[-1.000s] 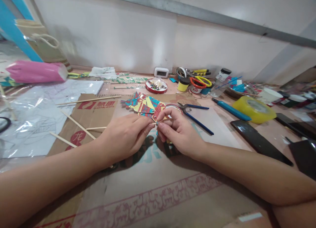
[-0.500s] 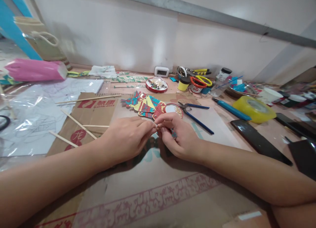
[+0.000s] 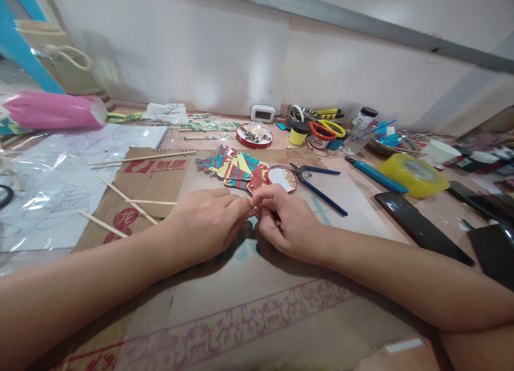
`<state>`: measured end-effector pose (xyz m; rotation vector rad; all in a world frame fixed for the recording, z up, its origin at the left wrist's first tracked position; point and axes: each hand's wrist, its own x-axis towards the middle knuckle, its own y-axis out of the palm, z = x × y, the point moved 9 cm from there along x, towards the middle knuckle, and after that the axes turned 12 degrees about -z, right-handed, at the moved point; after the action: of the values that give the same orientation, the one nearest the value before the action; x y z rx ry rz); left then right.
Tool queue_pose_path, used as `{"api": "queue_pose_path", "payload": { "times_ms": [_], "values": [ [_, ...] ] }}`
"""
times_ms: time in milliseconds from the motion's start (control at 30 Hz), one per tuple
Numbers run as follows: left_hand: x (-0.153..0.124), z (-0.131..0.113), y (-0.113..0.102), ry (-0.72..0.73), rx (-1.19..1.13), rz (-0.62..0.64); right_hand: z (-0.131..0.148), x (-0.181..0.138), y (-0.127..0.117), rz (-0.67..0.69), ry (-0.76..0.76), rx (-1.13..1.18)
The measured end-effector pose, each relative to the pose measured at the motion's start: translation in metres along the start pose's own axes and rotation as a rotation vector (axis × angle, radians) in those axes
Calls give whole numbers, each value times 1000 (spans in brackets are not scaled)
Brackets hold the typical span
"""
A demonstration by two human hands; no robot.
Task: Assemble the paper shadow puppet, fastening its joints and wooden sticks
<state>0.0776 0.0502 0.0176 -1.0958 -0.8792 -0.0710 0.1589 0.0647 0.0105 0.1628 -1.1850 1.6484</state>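
My left hand [image 3: 214,221] and my right hand [image 3: 291,221] meet fingertip to fingertip over the printed cardboard. Both are pinched closed around something too small and too hidden to name. Just beyond the fingers lies a painted cut-out figure [image 3: 235,167] in red, blue and yellow, dotted with small metal fasteners. To its right sits a round red-rimmed lid [image 3: 277,178] with tiny gold pieces in it. Beside that, blue-handled pliers [image 3: 321,186] rest with their handles apart. Several thin wooden sticks [image 3: 124,197] lie left of my left hand.
A red dish of beads [image 3: 254,135] and a white digital clock [image 3: 262,113] stand near the wall. At right are a blue cutter [image 3: 376,175], a yellow tape roll [image 3: 413,175] and a black phone [image 3: 423,229]. Plastic-covered drawings [image 3: 52,199] spread at left.
The fingers of my right hand have curled in slightly more, and the hands stay together in the same place. The view has shifted a little; nothing on the table has visibly moved.
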Motion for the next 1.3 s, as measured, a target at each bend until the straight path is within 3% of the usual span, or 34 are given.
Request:
{"api": "queue_pose_path", "payload": {
  "times_ms": [167,533,767,1033,1300],
  "values": [
    [-1,-2,-3,24,-37,-40,2,0,-2,-24,-7,-4],
    [2,-4,-10,42,7,-128,-13,-3,1,-18,212,137],
    [4,9,-7,-94,-21,-157,-13,-3,-1,-44,184,240],
    [4,8,-11,-62,4,-160,-11,-2,0,-35,181,372],
    [1,8,-8,-46,5,-148,-9,-1,-1,-35,155,298]
  ]
}}
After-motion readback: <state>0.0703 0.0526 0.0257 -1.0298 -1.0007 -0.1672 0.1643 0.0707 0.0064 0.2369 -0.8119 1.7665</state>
